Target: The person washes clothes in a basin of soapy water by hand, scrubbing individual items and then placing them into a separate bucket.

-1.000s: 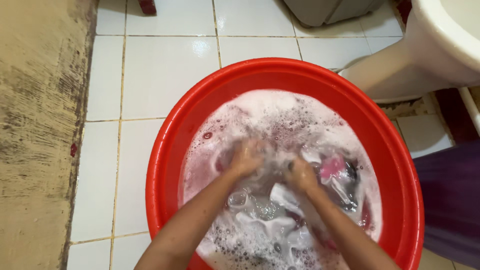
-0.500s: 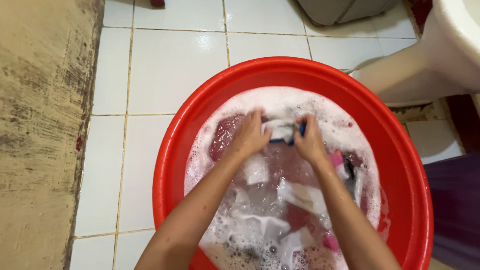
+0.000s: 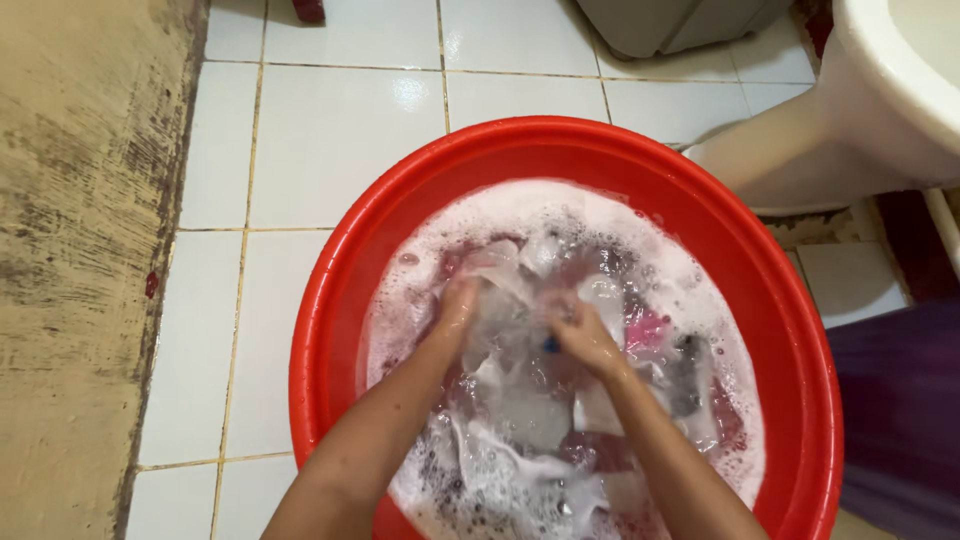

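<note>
Hands: left (image 3: 458,303) and right (image 3: 580,335) both clench 1 white cloth (image 3: 510,300) | cloth lies between them, long axis left-right | equally near | in red basin (image 3: 330,330) suds.

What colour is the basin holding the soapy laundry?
Bright red basin, plain, seen best in the head view.

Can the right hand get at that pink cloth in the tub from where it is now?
Probably yes. The right hand grips pale wet cloth mid-tub, and the pink cloth lies just beside it at the suds' surface, nothing covering it. The hand would have to let go first.
</note>
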